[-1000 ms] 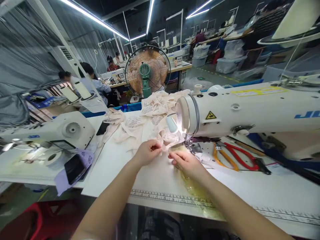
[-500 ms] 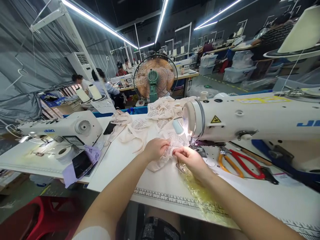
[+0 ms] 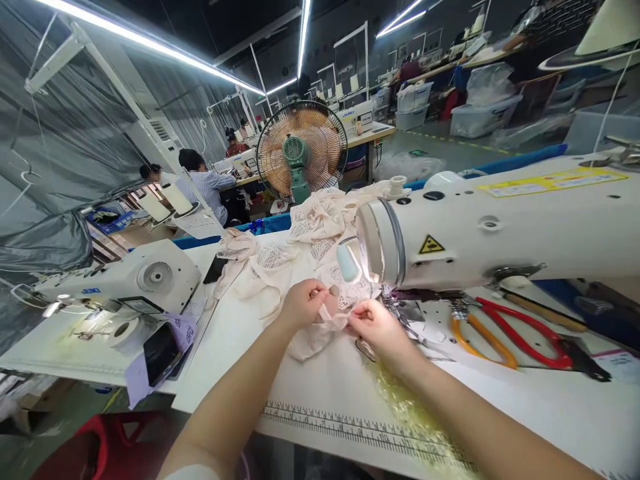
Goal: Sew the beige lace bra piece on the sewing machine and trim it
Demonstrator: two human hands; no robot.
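Observation:
Pale pink lace fabric (image 3: 313,340) lies in front of the lit head of a white sewing machine (image 3: 465,233). My left hand (image 3: 303,303) pinches it on the left, fingers closed. On the other side, my right hand (image 3: 377,327) grips an edge of the same fabric between thumb and fingers, just left of the needle area. A strip of the cloth is stretched between the two hands. The needle and presser foot are largely hidden behind the machine head and my right hand. More lace pieces (image 3: 320,217) are heaped behind, trailing leftward over the table.
Orange-handled pliers or snips (image 3: 485,340) and red-handled ones (image 3: 530,333) lie right of my right hand. A printed ruler (image 3: 350,427) runs along the front edge. On the left stand a second sewing machine (image 3: 145,280) and a phone (image 3: 160,353). A large fan (image 3: 295,150) stands behind.
The view has shifted a little. Between my hands the fabric is now opened and stretched out, where it was bunched close together before. Both hands keep their grip.

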